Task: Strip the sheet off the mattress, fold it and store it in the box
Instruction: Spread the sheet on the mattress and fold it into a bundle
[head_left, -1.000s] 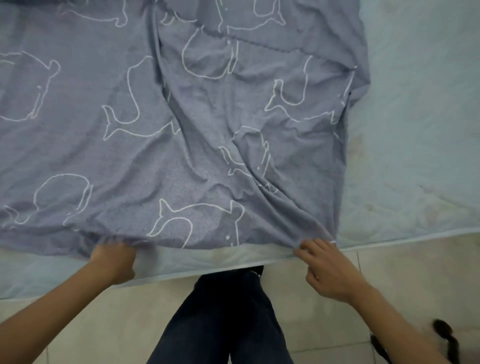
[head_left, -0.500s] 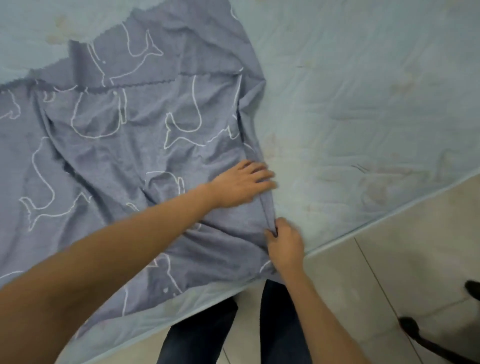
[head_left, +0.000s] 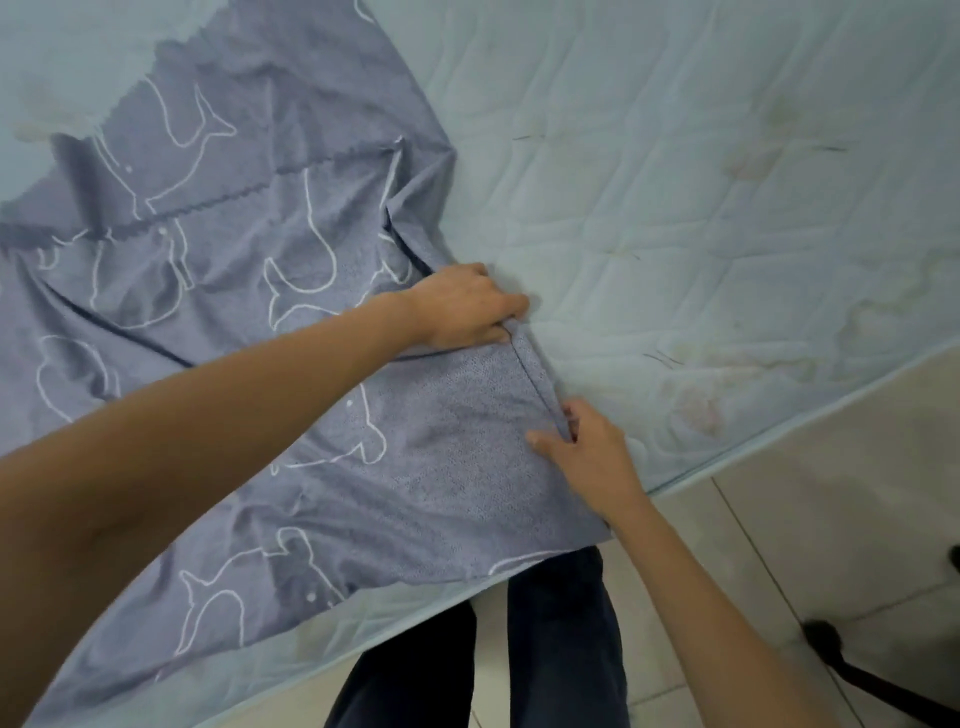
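- Sheet (head_left: 441, 457): partly folded, lying on the mattress (head_left: 675, 182) along its near edge.
- Left hand (head_left: 460, 306) and right hand (head_left: 589, 457): each pinches the sheet's side fold, apparently to tension and align it.

— What colour is the sheet (head_left: 208, 270) you've got on the mattress (head_left: 675, 182)?
— Yours is a muted blue-grey with a fine speckled weave. It's printed all over with whales in thin white outline, with small white dots.
— And the mattress itself?
— Pale blue-green, with a quilted pattern of stitched curving lines. You'll see yellowish-brown stains on its bare part, and a few thin dark strands.
— Below the mattress's near edge?
— The floor tiles (head_left: 857, 467) are off-white with thin grey grout lines. Your trousers (head_left: 561, 649), right against that edge, are dark navy. Well away from the mattress is a black object (head_left: 857, 680) I can't identify.
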